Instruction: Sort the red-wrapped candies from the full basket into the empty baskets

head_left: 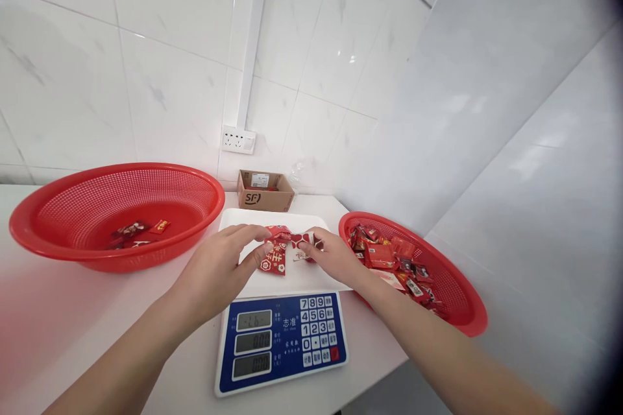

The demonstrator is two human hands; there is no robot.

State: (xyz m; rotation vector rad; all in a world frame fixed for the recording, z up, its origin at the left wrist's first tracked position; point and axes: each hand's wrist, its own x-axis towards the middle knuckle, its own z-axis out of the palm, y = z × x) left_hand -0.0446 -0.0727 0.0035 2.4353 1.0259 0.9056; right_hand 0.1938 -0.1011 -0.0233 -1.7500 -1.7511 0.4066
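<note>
Over the white pan (253,224) of a digital scale, my two hands work close together on small wrapped snack packets. My left hand (217,266) has thumb and forefinger bent round the left edge of a red packet (275,259) printed with pale characters and flowers. My right hand (335,256) pinches a red-and-white patterned packet (304,240), whose right end its fingers hide. The packets overlap or nearly touch at the pan's middle. In front of the pan is the scale's blue panel (287,337), with three displays and a number keypad.
A large red basket (117,259) with a few packets stands on the left. Another red basket (467,292), holding many red packets, is beside my right forearm. Behind the scale sit a small cardboard box (265,201) and clear plastic (300,172), near a tiled wall with a socket (238,140).
</note>
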